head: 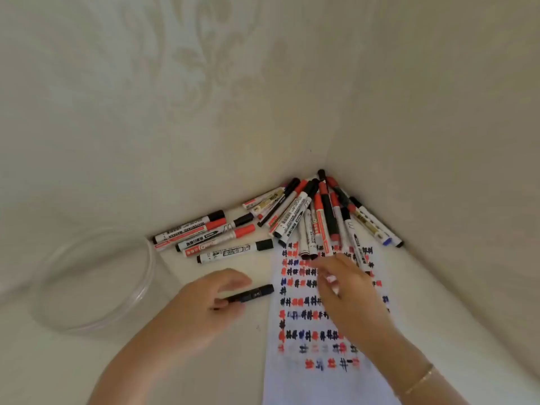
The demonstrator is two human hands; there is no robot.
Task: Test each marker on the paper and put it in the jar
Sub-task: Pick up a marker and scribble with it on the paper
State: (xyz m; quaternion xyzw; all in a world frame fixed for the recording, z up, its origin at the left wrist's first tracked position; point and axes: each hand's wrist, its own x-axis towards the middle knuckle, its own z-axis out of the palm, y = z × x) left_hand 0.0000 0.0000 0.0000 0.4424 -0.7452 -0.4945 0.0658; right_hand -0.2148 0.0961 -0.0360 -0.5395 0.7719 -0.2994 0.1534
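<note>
**A:** Clear plastic, that jar (93, 283), sitting well to the left of the paper (330, 325) with its mouth open. Why so far out?

**B:** My guess is it keeps the sheet free for scribbling while staying within the left arm's reach. I can make out nothing inside it, though the wall is see-through and hard to read.

**A:** And between the jar and the paper?

**B:** The left hand (204, 305), just off the paper's left edge, fingers curled around a black marker (251, 296) lying nearly flat, its far end pointing at the sheet. Whether the cap is on, I cannot tell. It looks like the marker being handled for testing, or one about to go jarward.

**A:** The loose ones?

**B:** A marker pile (292, 217) fans out beyond the paper's top edge, packed into the wall corner; several tips overlap the top of the sheet. A few lie in a row off the upper left, between the pile and the jar. Probably the untested stock, pushed back so it cannot roll.

**A:** The paper itself?

**B:** Covered in rows of red, black and blue test marks, so much testing seems done.

**A:** And the right hand (347, 290)?

**B:** Over the paper's upper middle, fingers bent near the pile's nearest tips. It is blurred; whether it pinches anything, I cannot tell. The two hands are apart.
</note>
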